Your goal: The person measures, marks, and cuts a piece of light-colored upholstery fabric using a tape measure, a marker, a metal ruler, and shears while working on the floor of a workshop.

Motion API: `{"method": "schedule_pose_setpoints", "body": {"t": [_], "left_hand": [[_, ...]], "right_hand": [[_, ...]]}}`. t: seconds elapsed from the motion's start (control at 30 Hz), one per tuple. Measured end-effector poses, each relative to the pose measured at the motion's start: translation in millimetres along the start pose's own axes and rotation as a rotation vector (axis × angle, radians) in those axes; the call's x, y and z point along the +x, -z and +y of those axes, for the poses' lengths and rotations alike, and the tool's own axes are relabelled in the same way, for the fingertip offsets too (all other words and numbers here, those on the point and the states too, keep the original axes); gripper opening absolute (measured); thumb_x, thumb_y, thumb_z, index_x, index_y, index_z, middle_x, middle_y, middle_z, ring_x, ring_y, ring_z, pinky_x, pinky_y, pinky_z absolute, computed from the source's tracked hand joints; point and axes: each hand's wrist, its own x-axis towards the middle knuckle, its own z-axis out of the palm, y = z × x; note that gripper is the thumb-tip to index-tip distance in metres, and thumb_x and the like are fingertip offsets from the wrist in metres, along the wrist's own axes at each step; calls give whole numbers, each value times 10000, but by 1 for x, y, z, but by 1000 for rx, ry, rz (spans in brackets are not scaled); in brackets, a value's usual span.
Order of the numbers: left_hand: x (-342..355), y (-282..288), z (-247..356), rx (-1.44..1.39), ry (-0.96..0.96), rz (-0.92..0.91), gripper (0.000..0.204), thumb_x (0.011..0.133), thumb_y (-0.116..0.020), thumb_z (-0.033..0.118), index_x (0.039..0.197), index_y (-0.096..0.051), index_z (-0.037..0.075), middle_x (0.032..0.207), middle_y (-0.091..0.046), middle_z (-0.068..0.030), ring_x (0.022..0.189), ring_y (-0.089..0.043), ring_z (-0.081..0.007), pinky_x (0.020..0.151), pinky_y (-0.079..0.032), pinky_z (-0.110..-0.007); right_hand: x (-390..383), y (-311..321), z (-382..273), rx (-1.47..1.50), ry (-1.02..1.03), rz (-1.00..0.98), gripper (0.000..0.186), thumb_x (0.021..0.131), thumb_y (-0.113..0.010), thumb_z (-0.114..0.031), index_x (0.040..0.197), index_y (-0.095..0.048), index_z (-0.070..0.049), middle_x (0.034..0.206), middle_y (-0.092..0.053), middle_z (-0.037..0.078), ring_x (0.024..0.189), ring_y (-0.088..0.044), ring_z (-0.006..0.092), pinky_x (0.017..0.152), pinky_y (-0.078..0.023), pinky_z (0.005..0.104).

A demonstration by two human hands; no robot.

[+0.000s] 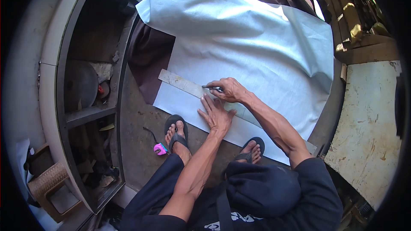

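Note:
A wide sheet of pale silvery material (239, 30), like vinyl or cloth, lies over the floor in front of me. Across its near part runs a long flat straightedge (180, 83), worn and greyish. My left hand (217, 114) presses down on the straightedge with fingers spread. Just beyond it, my right hand (230, 90) grips a slim dark pen-like tool (209, 87), its tip pointing left at the straightedge's far edge. Whether it is a pen or a blade is too small to tell. Part of the straightedge is hidden under my hands and right forearm.
Dark brown material (150, 51) lies beneath the sheet at the left. A pink tape measure (160, 149) rests on the floor beside my sandalled foot (176, 134). An open cabinet frame (92, 119) stands left; a worn pale board (364, 132) and timber (342, 13) are right.

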Motion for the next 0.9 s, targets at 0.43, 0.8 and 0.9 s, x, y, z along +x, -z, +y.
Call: {"method": "schedule_pose_setpoints", "body": {"t": [0.43, 0.8, 0.9], "left_hand": [[39, 24, 14, 166, -189, 51, 659, 842, -717, 431, 1222, -517, -68, 1313, -433, -307, 1267, -364, -442, 1049, -289, -628], [245, 59, 34, 413, -700, 374, 566, 967, -509, 381, 1465, -436, 121, 1528, -380, -149, 1447, -291, -356, 1185, -204, -549], [252, 53, 23, 448, -642, 296, 625, 977, -465, 416, 1536, -344, 162, 1592, -296, -130, 1493, -213, -324, 1214, -121, -533]], "right_hand": [[-379, 65, 45, -173, -650, 785, 267, 992, -578, -217, 870, -636, 13, 893, -595, 124, 775, -600, 294, 692, -485, 406], [-251, 156, 173, -523, -1119, 548, 573, 970, -451, -571, 1486, -436, -321, 1520, -431, 147, 1198, -593, 411, 965, -508, 489], [-260, 164, 191, -406, -1167, 576, 625, 968, -398, -638, 1532, -331, -377, 1563, -391, 99, 1290, -531, 385, 1009, -480, 485]]}}
